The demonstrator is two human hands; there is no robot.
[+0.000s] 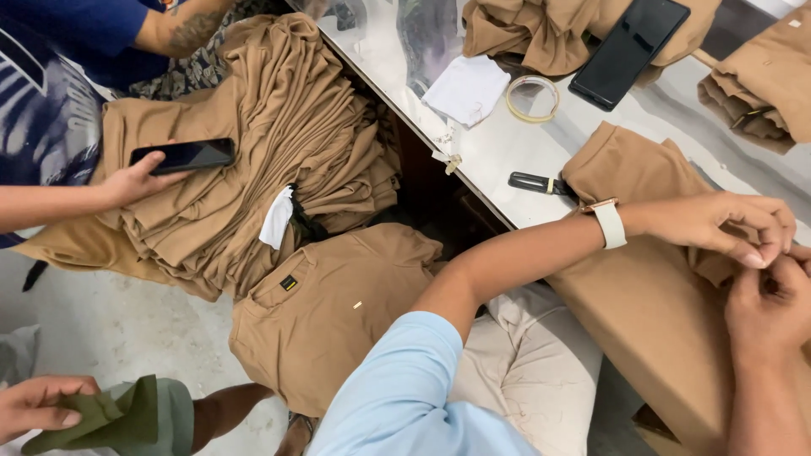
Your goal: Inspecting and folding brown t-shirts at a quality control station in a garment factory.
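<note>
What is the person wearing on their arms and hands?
The left arm has a light blue sleeve down to about the elbow, and a white watch strap with a rose-gold case on the wrist. The left hand and right hand are bare, with no gloves or rings showing. The right forearm shows no sleeve.

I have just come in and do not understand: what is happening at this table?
The person's left hand and right hand pinch a tan garment on the steel table. A pile of tan shirts lies beside it. Another person's hand holds a black phone there; a third hand grips green cloth.
</note>
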